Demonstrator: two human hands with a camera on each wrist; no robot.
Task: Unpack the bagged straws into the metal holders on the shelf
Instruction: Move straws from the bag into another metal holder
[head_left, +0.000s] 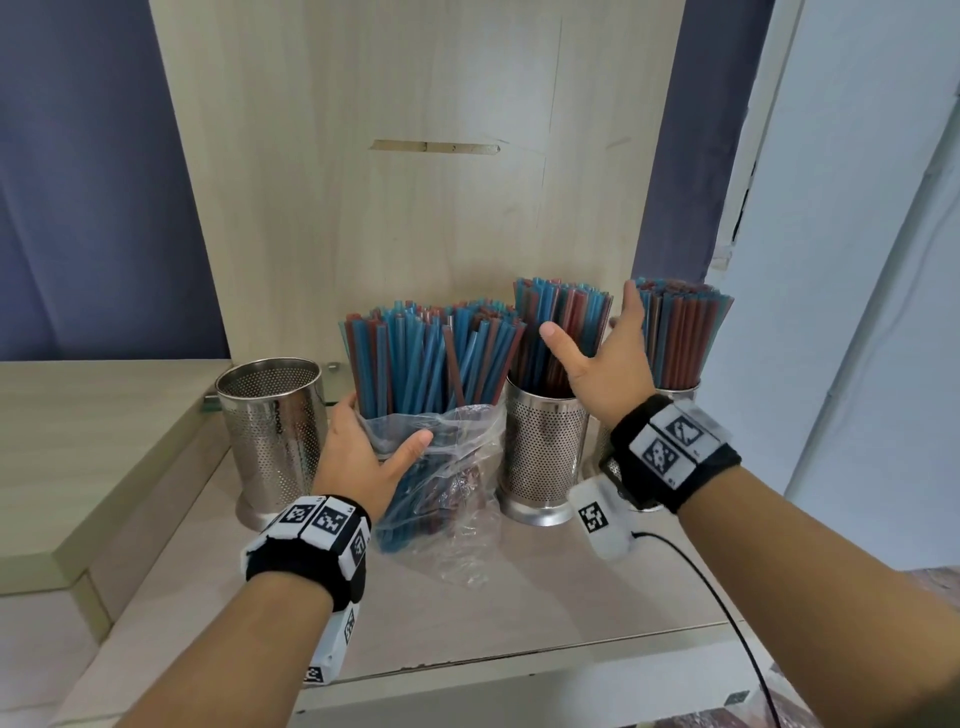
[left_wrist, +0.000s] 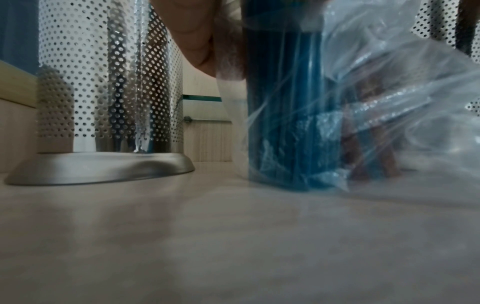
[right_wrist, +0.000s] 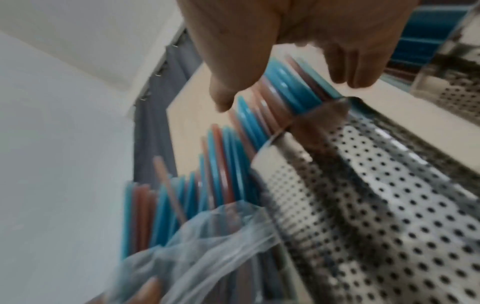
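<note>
A clear plastic bag of blue and red straws stands upright on the shelf. My left hand grips the bag around its middle, thumb in front and fingers behind. To its left stands an empty perforated metal holder. The middle holder and the right holder both hold straws. My right hand hovers open, fingers spread, between those two bundles and holds nothing. The left wrist view shows the bag beside the empty holder. The right wrist view shows loose fingers above the middle holder.
A wooden back panel closes the shelf behind the holders. A raised wooden step lies to the left. A black cable runs from my right wrist over the shelf's front edge. A white wall is close on the right.
</note>
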